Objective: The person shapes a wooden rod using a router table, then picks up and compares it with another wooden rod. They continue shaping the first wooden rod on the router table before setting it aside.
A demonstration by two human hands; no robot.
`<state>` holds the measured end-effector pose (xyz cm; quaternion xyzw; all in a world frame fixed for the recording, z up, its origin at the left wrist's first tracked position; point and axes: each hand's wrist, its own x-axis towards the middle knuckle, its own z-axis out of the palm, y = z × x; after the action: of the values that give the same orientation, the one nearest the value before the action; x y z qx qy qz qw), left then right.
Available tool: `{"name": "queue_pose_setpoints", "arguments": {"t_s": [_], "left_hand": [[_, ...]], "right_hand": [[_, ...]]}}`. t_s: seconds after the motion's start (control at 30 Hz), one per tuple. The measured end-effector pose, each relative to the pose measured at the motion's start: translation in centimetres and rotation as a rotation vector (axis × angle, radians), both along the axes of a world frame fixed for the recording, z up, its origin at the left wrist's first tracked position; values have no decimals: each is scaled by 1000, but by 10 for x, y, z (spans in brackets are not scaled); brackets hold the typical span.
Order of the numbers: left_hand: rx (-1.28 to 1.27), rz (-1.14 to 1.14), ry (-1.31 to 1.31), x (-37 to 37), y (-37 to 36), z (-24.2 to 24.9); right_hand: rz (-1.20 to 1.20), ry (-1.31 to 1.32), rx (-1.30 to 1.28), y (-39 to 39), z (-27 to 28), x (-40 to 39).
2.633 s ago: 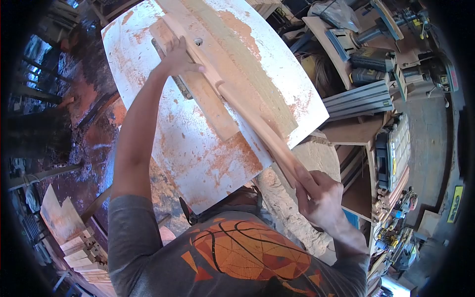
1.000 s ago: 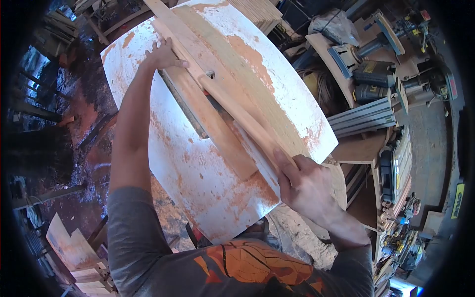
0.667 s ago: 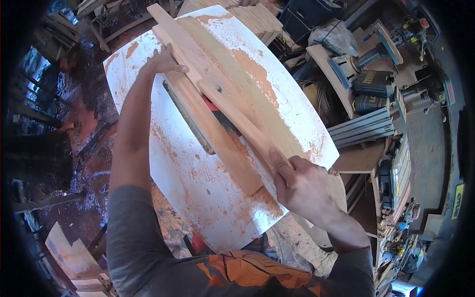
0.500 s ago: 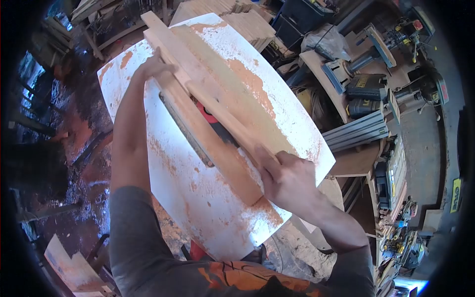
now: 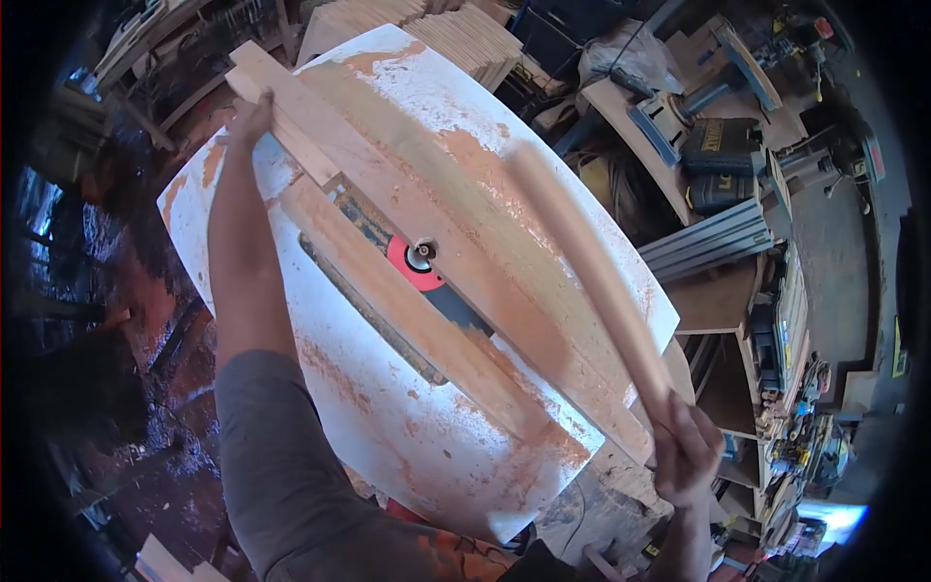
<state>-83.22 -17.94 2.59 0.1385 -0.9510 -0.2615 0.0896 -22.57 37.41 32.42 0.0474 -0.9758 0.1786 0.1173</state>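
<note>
L hand point(image 5: 250, 124) is at the bench's far-left edge, on the short strip point(image 5: 308, 153) of wood; thumb lies over the strip's top, other fingers mostly hidden, so can't tell if it's closed around it. Short strip runs alongside the long plank point(image 5: 485, 306), 1 end past the bench's far-left edge, other end stopping short of the red ring point(image 5: 415, 272) mid bench. R hand point(image 5: 687, 441) is off the bench's near-right edge, closed round the lower end of a stick point(image 5: 593, 267); stick is motion-blurred, slants over the bench's right part, its free end toward the far corner. Can't tell if stick touches anything below. Long plank crosses the bench point(image 5: 407, 432) diagonally, sticking out past 2 edges, w/ a notch midway; a metal bit point(image 5: 424, 251) shows there, inside the red ring. Tan board point(image 5: 412, 170) lies along the plank's far side, dusted w/ sawdust. Near plank point(image 5: 412, 310) sits btwn the red ring & the bench's near-left edge, dark slot point(image 5: 367, 315) just beside it. Sawdust patches also nr the bench's near-right edge. Beyond the far corner: stack of thin boards point(image 5: 470, 47). Well off the right corner: black tool case point(image 5: 720, 145) & grey rails point(image 5: 708, 235). Grey sleeve point(image 5: 276, 427) on L arm.
</note>
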Motion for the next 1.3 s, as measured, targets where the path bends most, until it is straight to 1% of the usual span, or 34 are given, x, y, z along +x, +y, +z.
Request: {"name": "queue_pose_setpoints", "arguments": {"t_s": [0.07,0.1,0.13,0.17,0.2,0.23,0.27,0.3,0.33,0.37,0.4,0.43,0.47,0.5,0.53,0.57,0.6,0.63,0.67,0.7,0.73,0.8,0.83,0.87,0.93,1.0,1.03,1.07,1.13,1.17,1.2,1.23,1.27,1.3], "left_hand": [[142,47,-119,-15,-17,10],[147,22,2,-10,-11,17],[141,11,4,-7,-12,23],[357,-1,35,-5,-17,29],[576,-11,64,-7,-22,32],[613,88,225,-23,-28,30],[631,32,292,-36,-39,31],[649,-26,353,-36,-43,50],[897,174,380,-1,-1,109],[1015,89,488,5,9,135],[997,119,566,26,27,175],[780,34,560,41,25,216],[181,175,738,14,-18,221],[33,128,833,30,-21,255],[10,-7,862,68,-2,290],[-37,-120,867,104,19,314],[-98,-224,854,142,39,334],[-164,-327,823,183,61,347],[-228,-426,780,227,83,353],[-291,-516,738,275,103,356],[-344,-600,685,323,125,356],[-415,-770,566,414,175,343],[-426,-857,511,455,200,336],[-393,-947,478,493,226,332],[-112,-1128,512,553,280,322],[-292,-1238,516,592,309,303],[-287,-1329,479,609,324,289],[-281,-1414,441,627,337,276],[-358,-1457,296,671,373,263],[-355,-1506,291,685,392,258],[-352,-1557,287,696,409,252],[-360,-1536,298,706,425,242],[-392,-1564,278,713,441,230],[-419,-1591,256,720,453,219]], "right_hand": [[-174,-37,21,17,5,42],[-270,-61,-36,25,5,67],[-358,-19,-6,37,-5,92],[-480,-64,-6,38,-6,111],[-546,-88,-7,40,-7,119],[-610,-113,-9,42,-8,128],[-601,-43,-15,46,-16,134],[-594,23,-20,46,-20,141],[-607,4,-23,43,-17,144],[-597,-23,24,41,-15,140],[-578,-46,71,42,-14,133],[-557,-16,78,43,-17,131],[-521,-20,84,47,-18,129],[-491,-33,90,51,-18,129],[-476,-6,28,57,-24,129],[-478,17,-56,62,-32,127],[-443,69,-83,61,-33,117],[-392,43,-9,63,-30,111],[-466,2,-244,63,-34,107],[-459,-19,-403,71,-45,109],[-365,67,-486,79,-61,109],[-352,54,-682,82,-76,111],[-328,59,-697,85,-84,116],[-273,57,-742,88,-91,122],[-204,68,-806,95,-91,139],[-56,-23,-483,106,-83,159],[-52,-13,-455,112,-81,172],[-39,1,-454,120,-81,186],[-111,-73,-531,133,-87,213],[-78,61,-563,140,-101,225],[-55,67,-561,146,-108,237],[-117,109,-607,153,-114,248],[-176,151,-652,161,-118,258],[-239,120,-666,169,-122,269]]}}
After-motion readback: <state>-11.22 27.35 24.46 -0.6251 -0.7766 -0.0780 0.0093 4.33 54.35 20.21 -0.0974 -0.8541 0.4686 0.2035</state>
